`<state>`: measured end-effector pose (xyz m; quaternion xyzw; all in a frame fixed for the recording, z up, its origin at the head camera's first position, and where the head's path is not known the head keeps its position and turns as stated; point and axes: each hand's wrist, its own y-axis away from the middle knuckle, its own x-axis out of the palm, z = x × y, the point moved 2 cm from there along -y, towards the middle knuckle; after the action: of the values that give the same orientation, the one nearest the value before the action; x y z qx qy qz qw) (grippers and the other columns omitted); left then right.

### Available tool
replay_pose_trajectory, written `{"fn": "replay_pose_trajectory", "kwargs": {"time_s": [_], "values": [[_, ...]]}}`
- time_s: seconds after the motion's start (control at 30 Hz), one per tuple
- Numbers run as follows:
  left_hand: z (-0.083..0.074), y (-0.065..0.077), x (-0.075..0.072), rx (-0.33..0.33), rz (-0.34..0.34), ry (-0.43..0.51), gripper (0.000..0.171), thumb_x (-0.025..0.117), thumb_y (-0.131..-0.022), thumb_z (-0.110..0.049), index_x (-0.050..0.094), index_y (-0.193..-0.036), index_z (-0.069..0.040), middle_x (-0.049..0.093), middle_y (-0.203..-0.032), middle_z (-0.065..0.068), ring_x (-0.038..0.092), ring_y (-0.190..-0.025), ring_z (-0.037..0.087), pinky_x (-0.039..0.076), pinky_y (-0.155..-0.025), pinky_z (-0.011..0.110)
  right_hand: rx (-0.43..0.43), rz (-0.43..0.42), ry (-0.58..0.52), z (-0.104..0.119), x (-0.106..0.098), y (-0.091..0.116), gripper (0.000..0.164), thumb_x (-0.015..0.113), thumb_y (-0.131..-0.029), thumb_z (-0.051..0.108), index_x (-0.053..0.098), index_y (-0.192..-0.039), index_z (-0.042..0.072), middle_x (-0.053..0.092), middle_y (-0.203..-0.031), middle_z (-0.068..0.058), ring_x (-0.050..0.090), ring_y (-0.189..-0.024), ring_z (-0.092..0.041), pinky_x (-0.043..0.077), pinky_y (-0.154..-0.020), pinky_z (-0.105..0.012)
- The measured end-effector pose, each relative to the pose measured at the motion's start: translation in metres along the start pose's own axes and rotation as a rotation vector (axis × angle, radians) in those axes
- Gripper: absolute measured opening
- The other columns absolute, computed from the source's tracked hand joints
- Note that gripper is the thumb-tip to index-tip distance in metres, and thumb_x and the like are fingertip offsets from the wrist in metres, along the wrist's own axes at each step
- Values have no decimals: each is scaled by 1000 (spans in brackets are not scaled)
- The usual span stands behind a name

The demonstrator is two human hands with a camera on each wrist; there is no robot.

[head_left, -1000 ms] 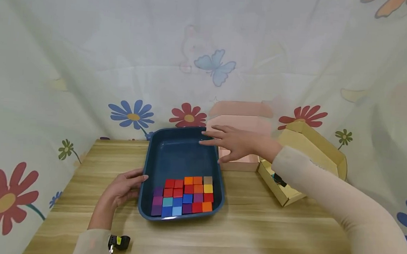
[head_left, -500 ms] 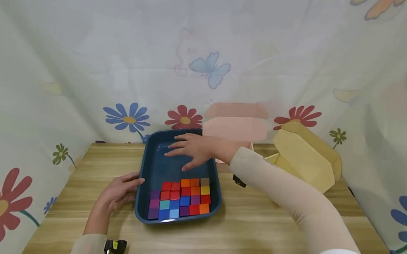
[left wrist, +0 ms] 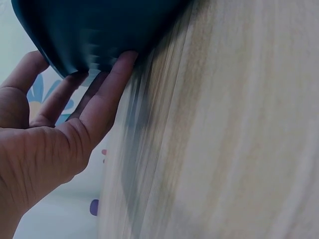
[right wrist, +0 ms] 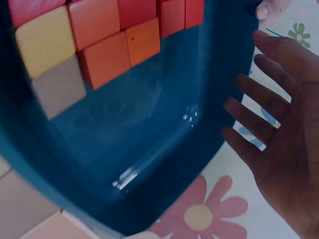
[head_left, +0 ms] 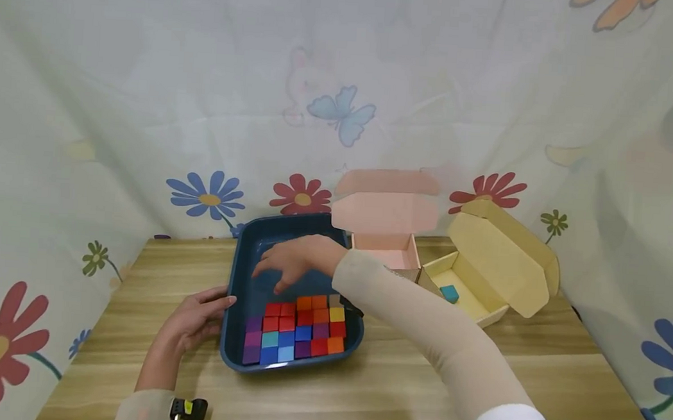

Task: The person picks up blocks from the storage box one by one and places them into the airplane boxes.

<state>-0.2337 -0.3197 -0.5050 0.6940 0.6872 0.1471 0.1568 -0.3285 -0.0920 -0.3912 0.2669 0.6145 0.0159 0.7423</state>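
Note:
A dark blue tray (head_left: 280, 368) holds several coloured cubes (head_left: 302, 334) packed in rows at its near end: purple, red, blue, orange and more. My left hand (head_left: 199, 317) grips the tray's left side, thumb at the rim. In the left wrist view its fingers (left wrist: 107, 94) lie against the tray's outer wall. My right hand (head_left: 295, 262) hovers above the tray's bare far part, fingers loosely spread with nothing in them. The right wrist view shows that hand (right wrist: 284, 109) beside the grey cube (right wrist: 60, 89) and orange cubes (right wrist: 107, 59).
Behind the tray on the right stands an open pink box (head_left: 385, 213). Next to it, an open yellow box (head_left: 495, 265) has a teal cube (head_left: 449, 294) inside. All stand on a wooden table (head_left: 394, 393) before a flowered cloth backdrop (head_left: 233, 101).
My right hand has moved left from over the pink box to above the tray, uncovering both boxes and the teal cube. My left hand stays at the tray's side.

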Motion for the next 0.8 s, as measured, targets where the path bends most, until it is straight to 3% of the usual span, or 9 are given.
{"fn": "replay_pose_trajectory", "kwargs": {"time_s": [0.27, 0.53, 0.8], "values": [[-1, 2, -1, -4, 9, 20, 74, 77, -93, -28, 42, -155, -7, 68, -127, 11, 70, -104, 23, 59, -90, 43, -44, 97, -155, 10, 13, -17, 55, 71, -96, 29, 54, -148, 29, 57, -144, 5, 50, -129, -14, 48, -106, -34], [-1, 2, -1, -16, 19, 23, 76, 77, -93, -29, 40, -156, -7, 68, -126, 8, 70, -105, 22, 59, -90, 43, -8, 146, -199, 17, 22, -31, 54, 76, -93, 27, 58, -142, 37, 57, -138, 10, 49, -121, -9, 49, -101, -32], [-2, -1, 0, 1, 32, 25, 76, 76, -93, -28, 39, -156, -5, 69, -124, 7, 70, -104, 22, 59, -90, 43, 0, 183, -214, 21, 27, -39, 46, 80, -90, 24, 67, -133, 35, 61, -130, 14, 50, -118, -9, 50, -100, -31]]}}
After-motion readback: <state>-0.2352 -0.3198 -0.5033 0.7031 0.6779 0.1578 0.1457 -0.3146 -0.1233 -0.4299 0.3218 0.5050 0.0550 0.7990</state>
